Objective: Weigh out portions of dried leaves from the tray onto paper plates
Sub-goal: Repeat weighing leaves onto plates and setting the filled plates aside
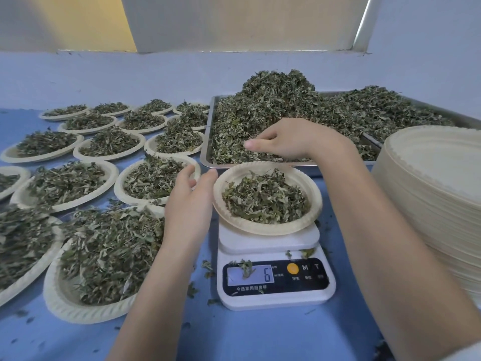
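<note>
**Weighing a portion on the scale**

Nearest the lens, both forearms reaching forward past the scale [276, 269], one on each side of it.

Far left of the scale: filled paper plates [65, 183] lying in rows on the blue table [247, 337], each carrying a heap of dried leaves, the closest one [99, 259] sitting just left of the scale and largest in view.

Just left of the scale: left hand [188, 201] hovering with fingers straight and relaxed, gripping nothing, thumb tip reaching near the rim of the plate being weighed; whether touching it, cannot tell.

On the scale: paper plate [268, 198] resting on the white platform, slightly tilted, holding a loose portion of leaves [265, 199]. Display [251, 276] showing a 6, with leaf scraps lying partly over the digits.

Behind the scale: metal tray [208, 142] heaped with dried leaves [273, 105], its near edge just beyond the weighed plate. Right hand [283, 142] reaching into the near part of the tray, fingers spread low over the leaves; whether pinching any, cannot tell.

Right of the scale: tall stack of unused paper plates [432, 183] standing at the frame's edge.
</note>
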### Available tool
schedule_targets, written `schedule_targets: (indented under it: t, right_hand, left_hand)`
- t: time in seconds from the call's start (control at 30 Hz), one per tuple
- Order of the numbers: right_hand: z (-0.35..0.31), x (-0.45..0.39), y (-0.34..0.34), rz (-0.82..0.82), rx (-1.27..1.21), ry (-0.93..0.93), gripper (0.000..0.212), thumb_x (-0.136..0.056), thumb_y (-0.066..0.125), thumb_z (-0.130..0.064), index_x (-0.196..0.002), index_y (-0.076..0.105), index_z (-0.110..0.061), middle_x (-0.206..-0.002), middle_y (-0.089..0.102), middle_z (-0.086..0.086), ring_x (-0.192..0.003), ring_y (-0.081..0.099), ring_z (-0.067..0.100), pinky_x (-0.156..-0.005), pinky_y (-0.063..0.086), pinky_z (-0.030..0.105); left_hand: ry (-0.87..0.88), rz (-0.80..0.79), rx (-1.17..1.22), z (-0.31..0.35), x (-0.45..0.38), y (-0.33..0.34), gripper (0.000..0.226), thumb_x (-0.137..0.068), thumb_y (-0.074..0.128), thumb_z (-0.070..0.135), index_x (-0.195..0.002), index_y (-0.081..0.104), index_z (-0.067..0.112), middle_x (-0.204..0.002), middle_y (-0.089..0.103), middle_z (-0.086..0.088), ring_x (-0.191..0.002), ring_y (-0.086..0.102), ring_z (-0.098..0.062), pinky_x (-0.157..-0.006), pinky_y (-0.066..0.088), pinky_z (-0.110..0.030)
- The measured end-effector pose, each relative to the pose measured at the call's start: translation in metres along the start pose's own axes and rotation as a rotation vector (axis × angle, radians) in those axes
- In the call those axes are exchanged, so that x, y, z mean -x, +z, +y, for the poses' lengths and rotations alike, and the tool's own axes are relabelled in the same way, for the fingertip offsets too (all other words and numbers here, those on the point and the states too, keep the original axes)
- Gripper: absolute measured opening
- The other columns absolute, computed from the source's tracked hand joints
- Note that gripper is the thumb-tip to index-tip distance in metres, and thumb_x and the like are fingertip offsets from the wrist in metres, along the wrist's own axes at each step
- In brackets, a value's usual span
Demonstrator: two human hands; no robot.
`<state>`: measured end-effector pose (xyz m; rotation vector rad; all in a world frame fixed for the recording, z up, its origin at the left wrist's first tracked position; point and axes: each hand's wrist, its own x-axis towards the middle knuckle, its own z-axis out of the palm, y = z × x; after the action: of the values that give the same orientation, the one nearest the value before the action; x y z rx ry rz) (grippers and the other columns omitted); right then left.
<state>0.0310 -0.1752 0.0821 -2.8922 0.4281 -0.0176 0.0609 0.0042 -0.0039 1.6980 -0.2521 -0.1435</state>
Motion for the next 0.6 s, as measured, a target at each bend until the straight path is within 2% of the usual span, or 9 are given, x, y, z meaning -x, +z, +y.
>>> schedule_targets:
  t: [0.1,0.17,0.23,0.33,0.4,0.47,0.53,0.6]
  right_hand:
    - [0.002,0.010,-0.004,-0.029,0.074,0.031,0.066,-0.093,0.028,-0.063,-0.132,0.056,-0.017,-0.137,0.054,0.004,-0.120,0.053,0.024,-0.097,0.039,0.036]
    - [0.005,0.018,-0.003,-0.063,0.118,0.072,0.069,-0.094,0.027,-0.063,-0.131,0.057,-0.013,-0.135,0.055,0.006,-0.118,0.054,0.024,-0.097,0.040,0.037]
    - [0.006,0.028,0.001,-0.111,0.137,0.050,0.064,-0.092,0.034,-0.063,-0.133,0.055,-0.019,-0.138,0.053,0.000,-0.121,0.052,0.021,-0.098,0.039,0.035]
    - [0.002,0.030,0.007,-0.095,0.115,0.018,0.057,-0.091,0.041,-0.062,-0.131,0.057,-0.024,-0.133,0.057,-0.003,-0.117,0.054,0.018,-0.093,0.041,0.032]
    - [0.001,0.014,0.012,-0.022,0.091,0.047,0.049,-0.096,0.041,-0.053,-0.128,0.059,-0.020,-0.123,0.063,0.002,-0.109,0.059,0.020,-0.085,0.043,0.029]
    - [-0.001,-0.011,0.015,0.031,0.052,0.093,0.044,-0.098,0.043,-0.044,-0.125,0.061,-0.015,-0.121,0.064,0.005,-0.108,0.060,0.022,-0.088,0.046,0.031]
    - [-0.004,-0.039,0.017,0.003,0.067,0.095,0.044,-0.097,0.047,-0.041,-0.126,0.060,-0.011,-0.125,0.062,0.006,-0.110,0.059,0.024,-0.095,0.047,0.034]
    - [-0.009,-0.062,0.021,-0.062,0.046,0.042,0.046,-0.095,0.052,-0.040,-0.133,0.055,-0.013,-0.131,0.058,0.005,-0.105,0.059,0.021,-0.094,0.047,0.032]
  left_hand:
    - [-0.009,-0.026,-0.022,-0.001,-0.001,0.002,0.051,-0.091,0.052,0.042,-0.139,0.041,0.031,-0.120,0.053,0.011,-0.115,0.052,-0.018,-0.104,0.039,-0.046]
    - [-0.009,-0.062,-0.045,-0.001,0.000,0.004,0.052,-0.091,0.052,0.040,-0.141,0.039,0.030,-0.109,0.050,0.019,-0.112,0.049,-0.014,-0.104,0.037,-0.041]
    - [-0.007,-0.082,-0.072,-0.001,0.001,0.006,0.056,-0.092,0.051,0.040,-0.144,0.036,0.028,-0.120,0.048,0.016,-0.117,0.045,-0.013,-0.100,0.034,-0.036]
    - [-0.017,-0.079,-0.090,-0.001,0.002,0.006,0.059,-0.092,0.051,0.040,-0.146,0.033,0.027,-0.144,0.041,0.006,-0.131,0.040,-0.016,-0.105,0.032,-0.040]
    - [-0.024,-0.071,-0.090,0.000,0.003,0.006,0.058,-0.092,0.050,0.040,-0.146,0.033,0.027,-0.146,0.040,0.004,-0.132,0.040,-0.018,-0.108,0.032,-0.043]
    - [-0.024,-0.065,-0.100,0.000,0.004,0.005,0.057,-0.093,0.049,0.040,-0.146,0.032,0.027,-0.147,0.040,0.004,-0.133,0.039,-0.019,-0.109,0.031,-0.044]
    - [-0.025,-0.062,-0.112,0.000,0.004,0.005,0.057,-0.093,0.048,0.041,-0.146,0.032,0.027,-0.148,0.038,0.004,-0.134,0.038,-0.019,-0.110,0.031,-0.043]
    - [-0.033,-0.054,-0.124,-0.001,0.003,0.006,0.056,-0.093,0.047,0.041,-0.146,0.032,0.026,-0.149,0.038,0.004,-0.134,0.037,-0.020,-0.109,0.030,-0.043]
